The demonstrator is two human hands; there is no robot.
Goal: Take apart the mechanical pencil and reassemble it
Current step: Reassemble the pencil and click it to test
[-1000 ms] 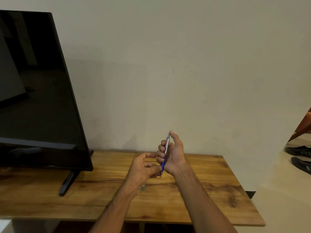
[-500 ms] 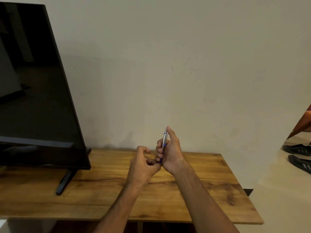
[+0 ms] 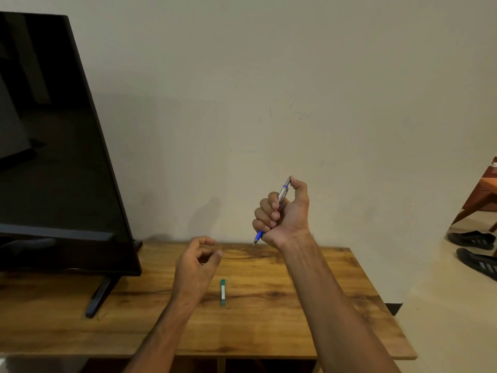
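Note:
My right hand is raised above the far edge of the table, fist closed around a blue and clear mechanical pencil. The pencil stands nearly upright, tip down, and my thumb rests on its top cap. My left hand hovers lower and to the left, apart from the pencil, its fingers loosely curled with thumb and forefinger close together; nothing shows between them. A small green lead case lies flat on the wooden table between my forearms.
A large black screen on a stand fills the left side of the table, close to my left hand. The wall runs right behind the table. Dark shoes lie on the floor at right.
My hands have separated: the left one let go of the pencil's lower end and dropped leftward, the right one rose with the pencil. The green case is now uncovered.

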